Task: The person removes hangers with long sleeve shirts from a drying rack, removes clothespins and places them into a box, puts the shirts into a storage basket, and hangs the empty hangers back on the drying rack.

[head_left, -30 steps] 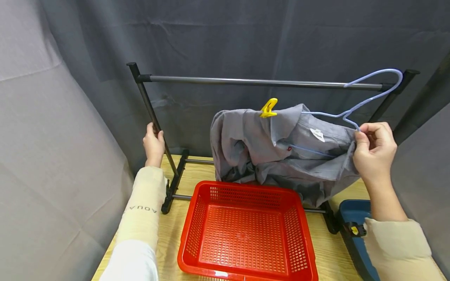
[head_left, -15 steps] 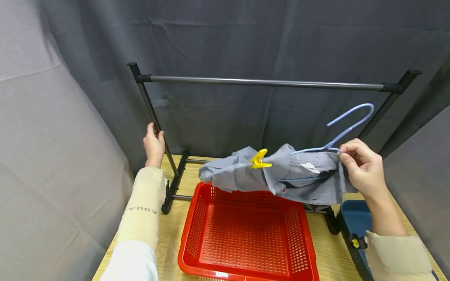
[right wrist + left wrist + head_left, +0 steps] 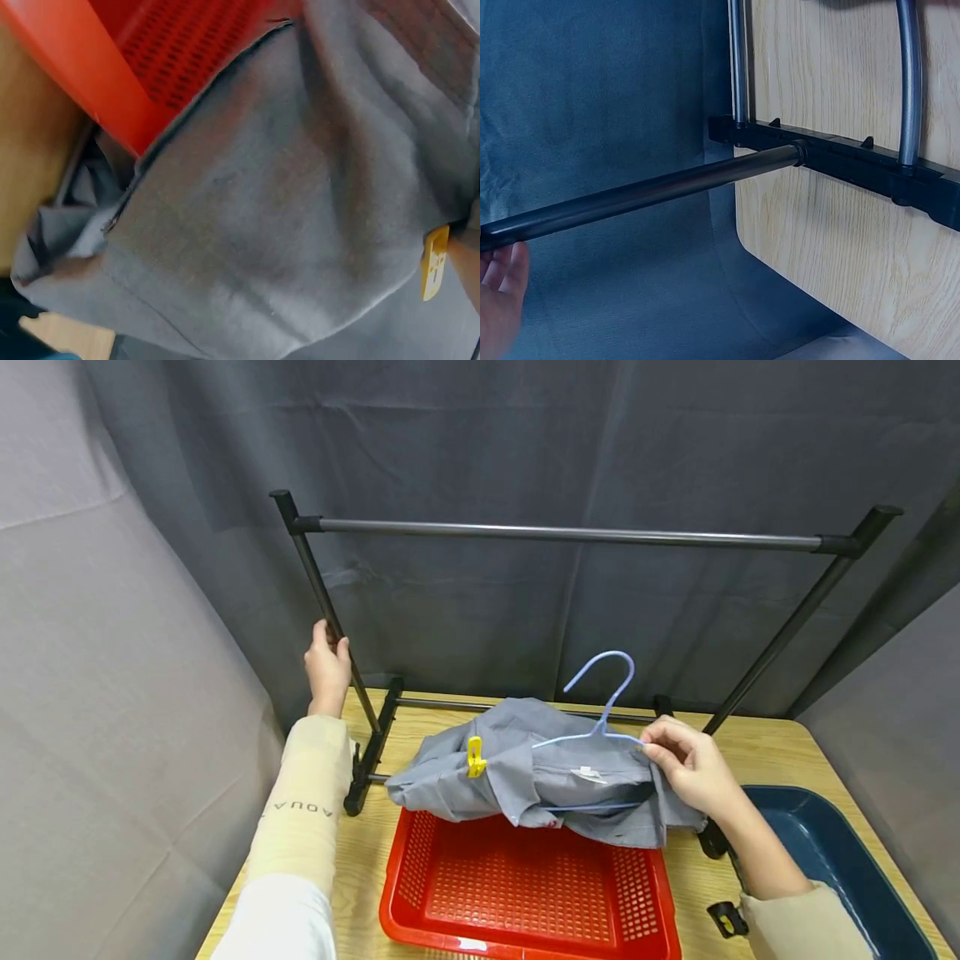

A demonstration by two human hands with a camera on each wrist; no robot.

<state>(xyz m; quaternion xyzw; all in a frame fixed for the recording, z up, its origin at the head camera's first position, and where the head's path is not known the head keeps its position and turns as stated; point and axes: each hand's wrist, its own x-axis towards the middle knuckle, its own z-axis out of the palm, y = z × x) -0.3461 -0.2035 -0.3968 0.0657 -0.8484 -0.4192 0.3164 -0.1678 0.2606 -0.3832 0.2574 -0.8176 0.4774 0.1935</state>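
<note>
A grey collared shirt (image 3: 465, 777) lies bunched on a lilac clothes hanger (image 3: 617, 693), low over the back of a red basket (image 3: 397, 868). A yellow clothes peg (image 3: 476, 757) is clamped on its left shoulder. My right hand (image 3: 693, 768) pinches the hanger's right arm together with the cloth. Beside that hand, the right wrist view shows a yellow peg (image 3: 433, 262) against the fabric. My left hand (image 3: 327, 672) holds the left post of a clothes rack (image 3: 318, 581); in the left wrist view its fingers (image 3: 514, 266) touch the dark tube, partly cut off.
The rack's top rail (image 3: 570, 533) spans behind the shirt, above the wooden table (image 3: 750, 752). A dark blue tray (image 3: 810, 822) stands at the right, partly behind the right forearm. Grey curtains (image 3: 480, 443) enclose the back and sides.
The hanger's hook has come away from near the top rail. My right hand has brought hanger and shirt down and left, onto the basket's back edge. The left hand has stayed on the post.
</note>
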